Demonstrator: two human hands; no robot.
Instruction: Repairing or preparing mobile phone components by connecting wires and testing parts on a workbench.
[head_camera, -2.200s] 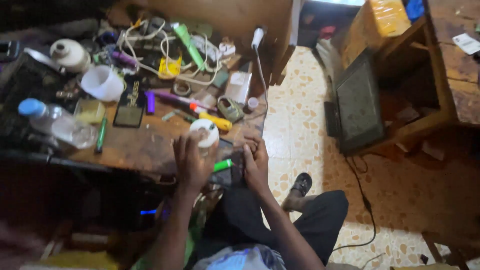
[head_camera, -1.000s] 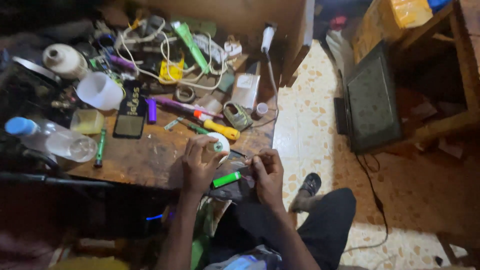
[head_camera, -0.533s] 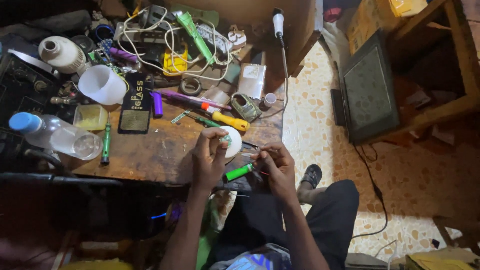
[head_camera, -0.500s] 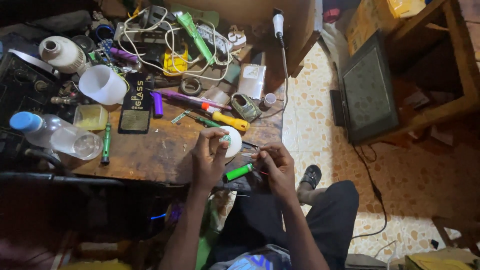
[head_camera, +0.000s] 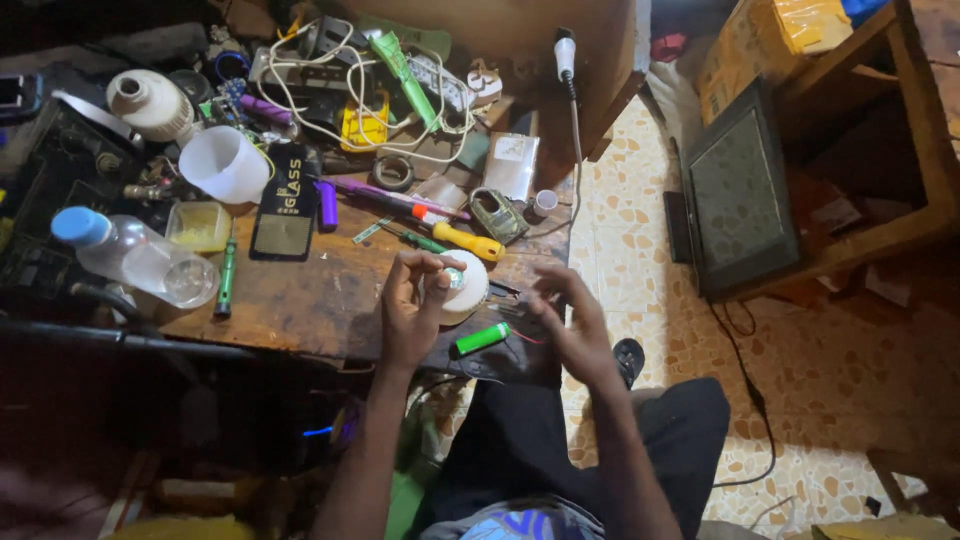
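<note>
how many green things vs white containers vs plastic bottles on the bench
Green things: 4 (cylinder by the hands, long tool, pen, thin screwdriver)
White containers: 2 (cup, jar)
Clear plastic bottles: 1
Total: 7

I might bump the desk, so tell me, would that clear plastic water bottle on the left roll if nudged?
Probably. The bottle lies on its side near the table edge, so its round body could roll. It looks nearly empty, so likely light and easily shifted. The green pen beside it might stop it rolling that way.
</note>
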